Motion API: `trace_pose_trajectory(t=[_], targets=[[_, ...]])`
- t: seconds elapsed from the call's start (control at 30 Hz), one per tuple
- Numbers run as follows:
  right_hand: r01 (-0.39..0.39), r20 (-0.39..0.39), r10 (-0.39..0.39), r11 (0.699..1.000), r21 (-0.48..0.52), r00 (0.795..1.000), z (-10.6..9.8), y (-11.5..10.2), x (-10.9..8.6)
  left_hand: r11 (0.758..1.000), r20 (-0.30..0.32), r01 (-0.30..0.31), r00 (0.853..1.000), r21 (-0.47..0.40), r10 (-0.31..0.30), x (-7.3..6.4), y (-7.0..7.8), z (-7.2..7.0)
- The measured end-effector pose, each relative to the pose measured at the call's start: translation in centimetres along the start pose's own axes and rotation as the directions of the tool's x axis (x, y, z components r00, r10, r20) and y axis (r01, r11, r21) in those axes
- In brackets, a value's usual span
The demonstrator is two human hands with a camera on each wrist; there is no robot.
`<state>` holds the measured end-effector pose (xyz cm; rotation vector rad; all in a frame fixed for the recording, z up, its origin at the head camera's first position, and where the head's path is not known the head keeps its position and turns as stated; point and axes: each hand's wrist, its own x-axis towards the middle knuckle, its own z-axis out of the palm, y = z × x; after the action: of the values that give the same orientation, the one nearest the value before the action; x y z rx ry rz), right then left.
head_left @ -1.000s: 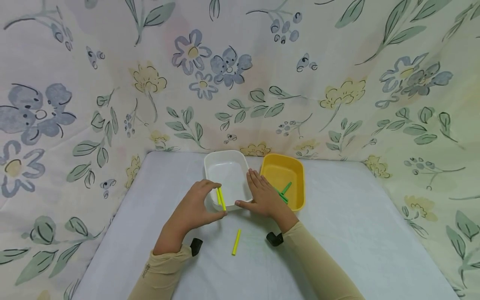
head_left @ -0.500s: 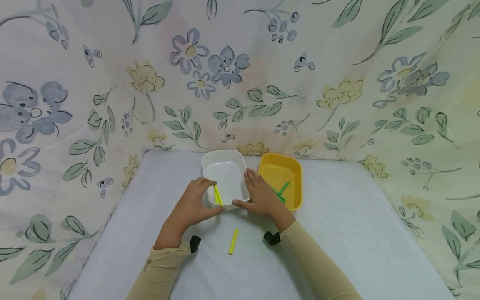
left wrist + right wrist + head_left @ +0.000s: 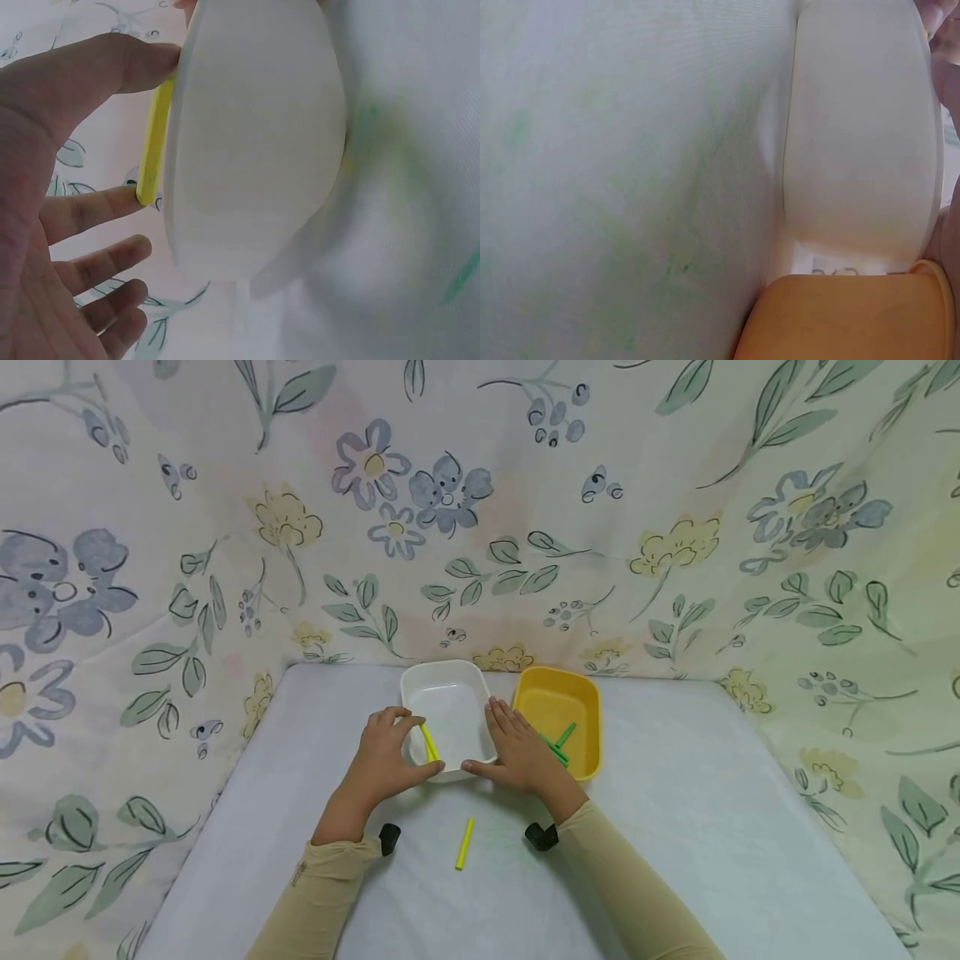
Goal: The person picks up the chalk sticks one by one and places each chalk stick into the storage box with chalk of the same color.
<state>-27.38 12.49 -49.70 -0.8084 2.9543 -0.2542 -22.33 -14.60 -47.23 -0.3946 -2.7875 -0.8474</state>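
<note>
My left hand (image 3: 382, 756) pinches a yellow stick (image 3: 156, 142) by its two ends, between thumb and index finger; the other fingers stay loose. The stick is over the near left rim of a white tray (image 3: 442, 669). A second yellow piece shows just beside it in the head view, but I cannot tell whether it lies in the tray. My right hand (image 3: 525, 760) rests along the tray's right rim with fingers straight, its thumb by the front rim. Another yellow stick (image 3: 465, 843) lies on the table in front of the tray.
A yellow tray (image 3: 595, 718) stands right of the white one, partly behind my right hand, with several green sticks (image 3: 566, 735) in it. White cloth covers the table (image 3: 675, 827). A flowered curtain (image 3: 525, 527) hangs close behind both trays.
My left hand has moved slightly up and away with the yellow stick, relative to the tray. My right hand stays on the rim. The whole head view has drifted a little.
</note>
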Motion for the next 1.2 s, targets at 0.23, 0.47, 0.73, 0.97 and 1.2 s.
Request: trace_pose_trajectory(t=[0.23,0.47,0.73,0.97,1.2], targets=[[0.006,-0.009,-0.006,1.000,0.008,1.000,-0.2,-0.1,-0.1,0.999,-0.014,0.012,1.000,0.033,-0.011,0.4,0.0,0.4],[0.002,0.000,-0.002,1.000,0.000,1.000,-0.2,-0.3,-0.2,0.999,-0.015,0.023,1.000,0.027,-0.023,0.3,0.2,0.3],[-0.003,-0.001,0.003,1.000,-0.002,1.000,-0.3,-0.2,-0.2,1.000,-0.007,0.030,1.000,-0.003,-0.030,-0.4,0.6,-0.3],[-0.007,0.008,0.007,1.000,0.017,1.000,-0.2,-0.2,-0.2,0.999,0.003,0.022,1.000,-0.024,-0.022,-1.9,0.8,-0.4],[-0.008,0.009,0.007,1.000,0.019,1.000,-0.3,-0.2,-0.1,0.998,-0.005,-0.028,1.000,-0.059,0.028,-3.5,1.1,-0.2]])
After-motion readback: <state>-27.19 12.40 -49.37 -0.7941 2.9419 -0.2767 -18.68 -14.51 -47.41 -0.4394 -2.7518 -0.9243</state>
